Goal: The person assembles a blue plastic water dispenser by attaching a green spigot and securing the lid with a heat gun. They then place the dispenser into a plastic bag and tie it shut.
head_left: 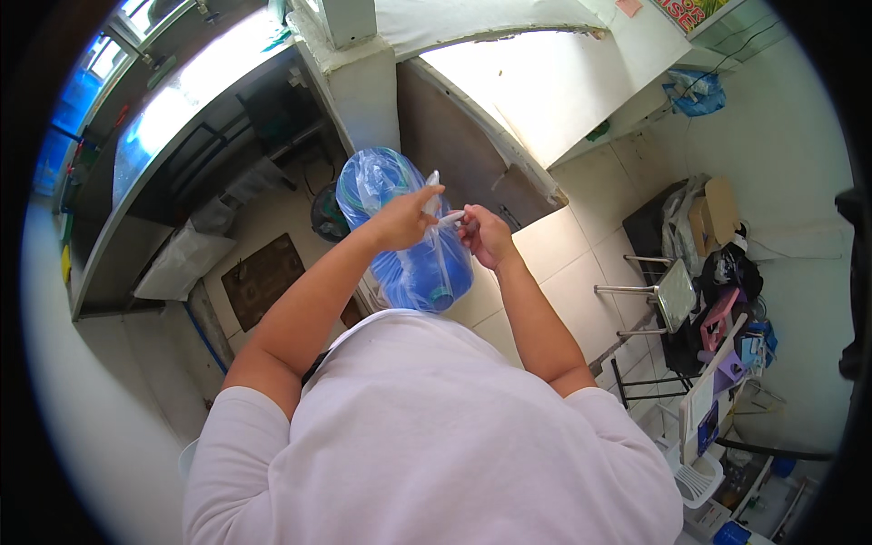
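Observation:
Close in front of my body is a clear plastic bag (pixel 434 259) with large blue plastic containers (pixel 404 277) inside, like water bottles; their exact kind is blurred by the film. A round blue cap (pixel 440 299) shows through the bag at its near end. My left hand (pixel 404 218) is closed on a gathered end of the bag that sticks up past its fingers. Just to the right, my right hand (pixel 489 238) pinches another twisted strip of the bag. Between the two hands the plastic is drawn together above the containers.
A white-topped counter (pixel 536 86) stands ahead to the right, beside a pillar (pixel 359 95). At left is a shelf unit (pixel 195 145), with a brown mat (pixel 263 282) on the floor. On the right are a metal-legged stool (pixel 672 295), a cardboard box (pixel 713 213) and piled items.

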A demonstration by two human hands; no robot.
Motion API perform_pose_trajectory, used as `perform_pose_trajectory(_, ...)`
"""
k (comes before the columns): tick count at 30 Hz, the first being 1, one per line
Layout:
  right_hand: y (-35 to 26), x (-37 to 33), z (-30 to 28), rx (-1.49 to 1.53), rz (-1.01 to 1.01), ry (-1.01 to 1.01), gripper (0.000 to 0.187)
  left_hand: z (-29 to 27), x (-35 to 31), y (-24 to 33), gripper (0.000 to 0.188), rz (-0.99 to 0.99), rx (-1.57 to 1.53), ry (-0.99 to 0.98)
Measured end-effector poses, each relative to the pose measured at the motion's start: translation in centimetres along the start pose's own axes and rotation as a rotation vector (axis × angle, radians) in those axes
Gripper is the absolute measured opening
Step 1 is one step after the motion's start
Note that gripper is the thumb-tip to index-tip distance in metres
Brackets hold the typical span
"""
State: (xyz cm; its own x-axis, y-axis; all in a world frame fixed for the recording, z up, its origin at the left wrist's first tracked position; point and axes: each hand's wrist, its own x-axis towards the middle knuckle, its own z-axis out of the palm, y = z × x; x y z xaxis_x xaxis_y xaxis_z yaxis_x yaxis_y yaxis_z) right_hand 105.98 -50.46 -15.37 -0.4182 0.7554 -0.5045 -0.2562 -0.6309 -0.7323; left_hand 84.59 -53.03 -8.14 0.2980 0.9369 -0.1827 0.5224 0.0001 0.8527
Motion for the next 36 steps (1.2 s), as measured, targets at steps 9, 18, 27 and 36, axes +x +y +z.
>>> perform_pose_trajectory(9,-0.5,2.9,1.9,-0.185,0.006,-0.223,0.018,-0.2,-0.9,-0.3,0.079,-0.064,-0.471,0.072)
perform_pose_trajectory(18,3.3,5.6,3.0,-1.023,-0.551,-0.039,0.026,-1.2,-2.8,-0.3,0.071,-0.03,-0.252,0.005)
perform_pose_trajectory(27,0.3,-0.9,0.9,-0.148,-0.171,0.276,0.017,0.5,2.3,0.1,0.029,-0.129,0.176,0.059)
perform_pose_trajectory(36,-3.7,-0.5,4.3,-0.664,-0.408,0.002,0.028,-0.2,1.8,0.8,0.026,-0.104,0.274,-0.051)
